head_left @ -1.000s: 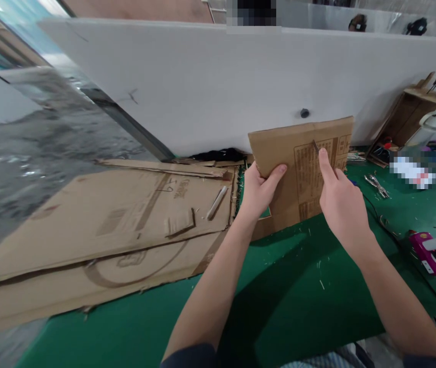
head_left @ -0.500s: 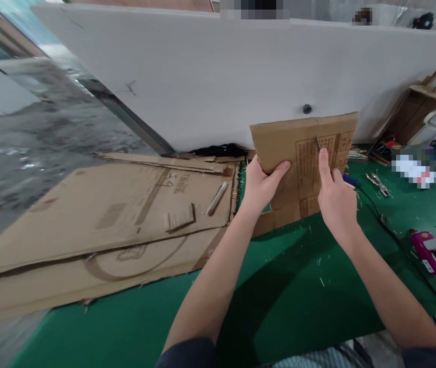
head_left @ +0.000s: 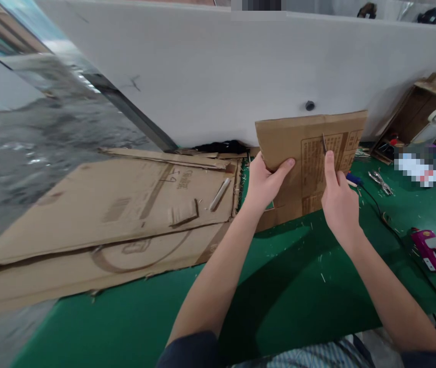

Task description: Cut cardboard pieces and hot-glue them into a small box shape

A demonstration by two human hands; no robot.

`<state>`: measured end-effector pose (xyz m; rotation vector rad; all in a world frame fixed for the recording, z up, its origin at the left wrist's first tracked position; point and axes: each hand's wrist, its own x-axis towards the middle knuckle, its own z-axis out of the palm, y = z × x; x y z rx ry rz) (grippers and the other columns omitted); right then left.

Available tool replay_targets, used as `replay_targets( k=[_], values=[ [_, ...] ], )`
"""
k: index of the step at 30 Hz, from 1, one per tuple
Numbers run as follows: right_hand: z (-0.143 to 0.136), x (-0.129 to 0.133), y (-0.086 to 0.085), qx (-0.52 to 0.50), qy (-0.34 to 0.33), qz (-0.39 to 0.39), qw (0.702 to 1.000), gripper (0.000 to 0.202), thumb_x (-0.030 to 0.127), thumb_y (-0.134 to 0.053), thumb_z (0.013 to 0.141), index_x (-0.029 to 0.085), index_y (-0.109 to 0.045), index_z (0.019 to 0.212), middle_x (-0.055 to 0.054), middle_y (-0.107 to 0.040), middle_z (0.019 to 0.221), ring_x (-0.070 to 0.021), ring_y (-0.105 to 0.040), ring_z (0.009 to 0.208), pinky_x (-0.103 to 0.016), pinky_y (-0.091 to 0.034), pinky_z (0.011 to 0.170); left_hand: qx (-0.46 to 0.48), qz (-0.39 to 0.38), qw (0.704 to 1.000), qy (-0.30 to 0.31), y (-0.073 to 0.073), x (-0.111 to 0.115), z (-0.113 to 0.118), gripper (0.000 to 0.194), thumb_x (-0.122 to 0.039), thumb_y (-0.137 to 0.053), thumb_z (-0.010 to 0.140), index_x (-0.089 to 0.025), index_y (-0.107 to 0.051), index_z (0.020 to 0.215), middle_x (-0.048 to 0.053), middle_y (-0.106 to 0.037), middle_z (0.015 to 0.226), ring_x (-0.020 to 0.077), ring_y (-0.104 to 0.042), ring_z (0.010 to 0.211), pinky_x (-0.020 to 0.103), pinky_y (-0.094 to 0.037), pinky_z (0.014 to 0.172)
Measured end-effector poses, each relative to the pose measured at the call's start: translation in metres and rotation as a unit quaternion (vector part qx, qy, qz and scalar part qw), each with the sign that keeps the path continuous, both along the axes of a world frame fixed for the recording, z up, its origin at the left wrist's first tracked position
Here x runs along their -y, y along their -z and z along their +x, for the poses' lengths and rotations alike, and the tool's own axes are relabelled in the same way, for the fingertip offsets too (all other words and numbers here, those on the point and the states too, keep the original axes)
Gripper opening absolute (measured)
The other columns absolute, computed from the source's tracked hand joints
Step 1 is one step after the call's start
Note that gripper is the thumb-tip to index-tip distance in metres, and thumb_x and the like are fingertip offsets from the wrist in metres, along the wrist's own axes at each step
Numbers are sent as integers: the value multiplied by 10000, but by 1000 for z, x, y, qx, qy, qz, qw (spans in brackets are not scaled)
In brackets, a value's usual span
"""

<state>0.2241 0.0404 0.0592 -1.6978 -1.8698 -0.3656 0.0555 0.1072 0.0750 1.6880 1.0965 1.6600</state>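
Note:
My left hand (head_left: 263, 184) grips the left side of a brown cardboard piece (head_left: 287, 140), its thumb across the front face. The cardboard stands tilted up on the green table, with printed text on its right part. My right hand (head_left: 339, 204) is closed around a thin-bladed tool (head_left: 324, 143), index finger stretched along it. The blade lies against the printed face near the upper right; whether its tip is in the cardboard I cannot tell. Most of the tool's handle is hidden in the hand.
Large cardboard sheets (head_left: 99, 204) cover the left, with a white stick (head_left: 220, 194) and a small cardboard scrap on top. A white panel (head_left: 218, 76) rises behind. Silver pliers (head_left: 380, 182), a magenta power block (head_left: 434, 251), cables and a wooden tool box (head_left: 413, 115) are at right.
The whole view has shifted slightly. Both hands still hold the cardboard and the tool in nearly the same pose, with the blade still near the printed text.

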Motion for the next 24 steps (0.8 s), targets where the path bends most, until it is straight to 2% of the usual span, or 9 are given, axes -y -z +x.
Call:
replay_targets(
  k=[4, 8, 10, 12, 14, 17, 24],
  values=[
    [-7, 5, 1, -46, -4, 0, 999, 715, 104, -219, 926, 283, -97, 1608, -82, -595, 895, -134, -312, 510, -252, -256, 407, -6, 11, 1000, -12, 2, 2, 2, 365, -437, -724, 783, -170, -643, 1017, 101, -736, 1057, 250, -682, 1016, 406, -560, 905],
    [-11, 14, -8, -130, -27, -40, 990, 619, 200, -195, 977, 241, -151, 1594, -127, -640, 1039, -163, -493, 581, -270, -350, 437, -18, 21, 999, -29, 3, 6, 3, 371, -451, -717, 792, -164, -642, 1015, 106, -733, 1054, 250, -683, 1010, 405, -561, 892],
    [-10, 17, -17, -174, -50, -60, 982, 559, 286, -222, 1009, 207, -219, 1562, -149, -647, 1116, -187, -592, 680, -277, -410, 482, -28, 19, 999, -29, 3, 8, 3, 368, -455, -711, 799, -161, -643, 1010, 108, -732, 1044, 247, -687, 993, 394, -566, 868],
    [-8, 17, -26, -195, -57, -74, 976, 494, 357, -261, 1022, 167, -352, 1470, -144, -667, 1056, -206, -631, 734, -281, -424, 522, -35, 20, 999, -25, 3, 9, 2, 377, -457, -715, 798, -159, -643, 1017, 106, -732, 1035, 240, -691, 972, 379, -572, 842],
    [-5, 13, -34, -187, -41, -81, 978, 409, 370, -278, 1025, 140, -493, 1285, -118, -668, 904, -213, -622, 702, -283, -391, 531, -37, 26, 999, -20, 3, 9, 2, 383, -460, -714, 802, -159, -644, 1027, 103, -733, 1034, 232, -693, 967, 367, -574, 834],
    [-4, 5, -41, -158, -6, -82, 984, 315, 324, -282, 1021, 140, -535, 1063, -87, -620, 767, -199, -576, 628, -281, -319, 525, -35, 35, 999, -1, 4, 8, 3, 387, -469, -696, 823, -159, -645, 1049, 103, -734, 1052, 226, -693, 987, 362, -572, 853],
    [-5, -5, -56, -120, 42, -67, 990, 262, 309, -280, 1013, 166, -498, 986, -52, -550, 668, -164, -486, 523, -265, -247, 500, -29, 40, 998, 38, 7, 7, 8, 415, -489, -686, 835, -169, -642, 1095, 107, -739, 1100, 225, -700, 1022, 370, -571, 898]
  ],
)
